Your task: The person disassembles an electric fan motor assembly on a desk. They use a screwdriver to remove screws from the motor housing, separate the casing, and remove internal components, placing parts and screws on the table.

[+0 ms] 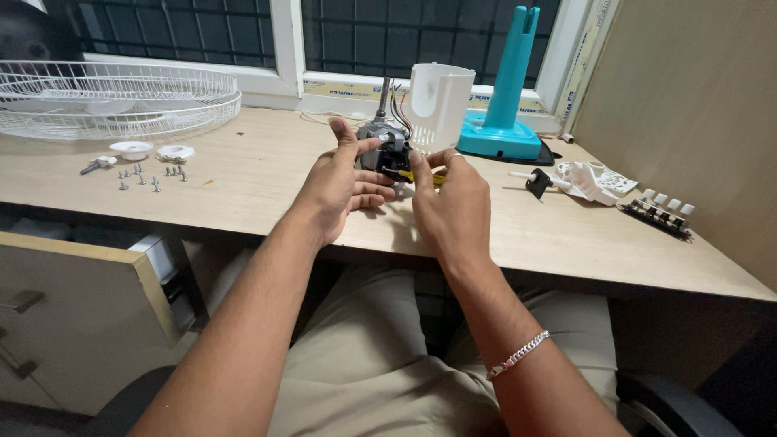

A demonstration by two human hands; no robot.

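1. The left hand (340, 188) grips the fan motor (382, 146) from its left side, thumb raised along the housing, fingers curled under. The motor sits at the middle of the wooden desk (259, 182), shaft pointing up.
2. The right hand (453, 202) is closed on a yellow-handled screwdriver (405, 175), its tip pressed toward the motor's near face; the exact contact point is hidden behind the fingers.
3. Risk: the tip could slip off the fastener and jab the left fingers, which lie just beside it.
4. Risk: the coloured wires (398, 109) rising from the motor are near the tool and could snag or get nicked if the motor twists in the grip.
5. Just behind the motor stands a white motor cover (441, 101); a shove could tip it.
6. Far right stands a teal fan stand (506, 97); to the right lie a white plastic part (595, 180) and a switch block (660, 210).
7. To the left lie loose screws (150, 178), easily swept off, and, far left, a white fan guard (113, 97).
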